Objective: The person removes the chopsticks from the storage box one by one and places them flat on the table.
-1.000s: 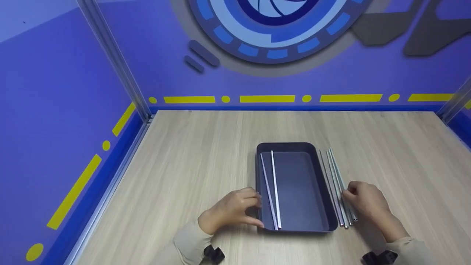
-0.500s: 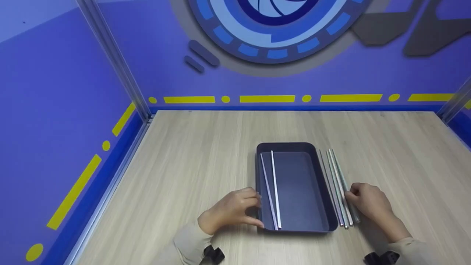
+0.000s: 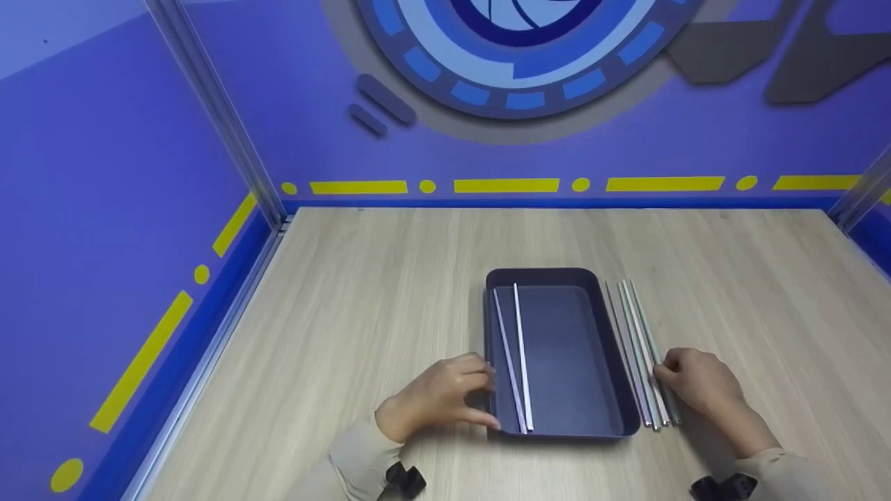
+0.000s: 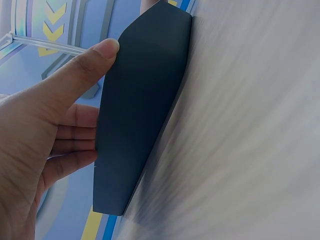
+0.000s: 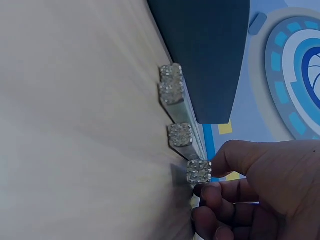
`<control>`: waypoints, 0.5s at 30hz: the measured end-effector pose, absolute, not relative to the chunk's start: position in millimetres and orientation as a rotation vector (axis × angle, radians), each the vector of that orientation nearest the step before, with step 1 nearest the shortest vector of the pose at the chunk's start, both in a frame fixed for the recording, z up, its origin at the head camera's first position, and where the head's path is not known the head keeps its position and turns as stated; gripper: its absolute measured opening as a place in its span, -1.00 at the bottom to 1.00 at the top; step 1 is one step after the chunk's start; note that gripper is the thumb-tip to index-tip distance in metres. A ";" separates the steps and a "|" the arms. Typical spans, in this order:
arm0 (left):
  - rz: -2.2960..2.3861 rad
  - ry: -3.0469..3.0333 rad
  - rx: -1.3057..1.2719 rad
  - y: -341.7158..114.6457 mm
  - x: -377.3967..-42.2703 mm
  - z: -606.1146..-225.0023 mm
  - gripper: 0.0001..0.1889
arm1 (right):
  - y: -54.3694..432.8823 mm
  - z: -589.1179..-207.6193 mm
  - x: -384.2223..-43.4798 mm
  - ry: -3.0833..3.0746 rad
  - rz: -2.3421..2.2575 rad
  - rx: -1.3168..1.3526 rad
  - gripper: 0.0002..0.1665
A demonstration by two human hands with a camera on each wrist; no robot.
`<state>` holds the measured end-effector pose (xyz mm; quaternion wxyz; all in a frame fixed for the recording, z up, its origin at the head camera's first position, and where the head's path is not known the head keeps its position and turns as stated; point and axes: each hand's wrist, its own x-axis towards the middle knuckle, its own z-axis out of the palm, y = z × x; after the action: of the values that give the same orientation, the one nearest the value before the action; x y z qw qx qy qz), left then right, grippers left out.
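A dark rectangular tray (image 3: 564, 362) lies on the table with two metal chopsticks inside, one lilac (image 3: 510, 362) and one silver (image 3: 522, 348). At its near left corner, my left hand (image 3: 445, 390) holds the rim. In the left wrist view the thumb (image 4: 107, 48) lies on the wall's top edge and the fingertips go behind the wall. Right of the tray, several metal chopsticks (image 3: 639, 362) lie side by side. Thumb and index finger of my right hand (image 3: 699, 379) pinch the rightmost greenish chopstick (image 5: 199, 171); its square patterned end faces the right wrist camera.
The pale wooden table (image 3: 362, 313) stretches out around the tray. Blue panels with yellow dashes (image 3: 506, 186) stand behind and at the sides, joined by a metal corner post (image 3: 223, 118). Black camera mounts sit at both wrists.
My right hand has shifted slightly right, and the chopstick in its fingers lies further apart from its neighbours. The left hand and the tray hold their place.
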<state>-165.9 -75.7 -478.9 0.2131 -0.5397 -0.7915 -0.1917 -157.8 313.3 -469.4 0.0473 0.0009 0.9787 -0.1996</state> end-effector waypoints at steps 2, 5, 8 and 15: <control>-0.519 -2.194 -1.498 -75.8 -165.9 -479.0 -0.50 | 313.5 -469.0 -158.1 2.980 -0.601 0.004 -0.74; -0.519 -2.187 -1.502 -75.8 -166.0 -479.3 -0.49 | 313.8 -468.4 -158.1 2.972 -0.597 0.005 -0.76; -0.528 -2.179 -1.502 -75.4 -166.1 -479.7 -0.49 | 314.2 -468.0 -158.2 2.967 -0.596 0.001 -0.76; -0.546 -2.160 -1.512 -74.8 -167.0 -480.3 -0.50 | 315.6 -467.4 -158.4 2.954 -0.567 -0.047 -0.78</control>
<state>-167.0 -74.8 -480.3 0.2228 -0.5475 -0.7820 -0.1976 -158.4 315.6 -467.4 0.0667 -0.0157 0.9797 -0.1882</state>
